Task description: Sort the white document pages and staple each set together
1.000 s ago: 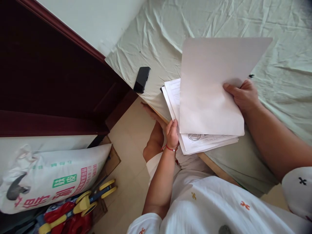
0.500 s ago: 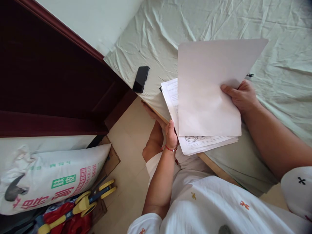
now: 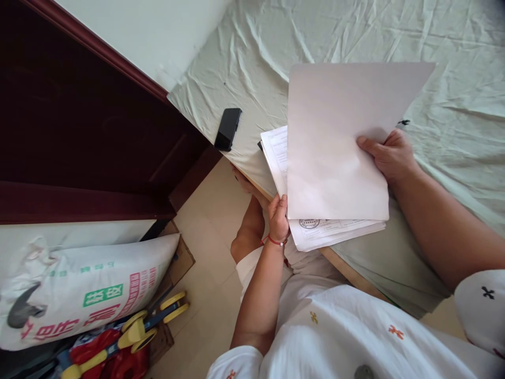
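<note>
overhanging the wooden edge (image 3: 338, 264) of the bed (image 3: 374, 263), the near corner of the printed stack (image 3: 339, 230) is jutting out above the person's lap (image 3: 310, 265); its loose sheets could be fanning apart or slipping down if the hold on them were weakening. at the stack's left side, the left hand (image 3: 278, 220) is gripping the papers, its fingers closing on their edge, though i cannot tell how many sheets they are catching. just above, a blank page (image 3: 335, 142) is covering most of the stack, while a round stamp (image 3: 309, 223) is showing below its near edge. the right hand (image 3: 394, 158) is holding this page by its right side, thumb pressing on the front, the other fingers mostly hiding behind. too hard a pinch there could be creasing the paper, and its near left corner, so close to the left fingers, could be snagging on them. farther left, a black phone (image 3: 228, 129) is lying by the bed's edge on wrinkled green cloth (image 3: 347, 31); a tug on that cloth could be sending it to the floor (image 3: 209, 226).
</note>
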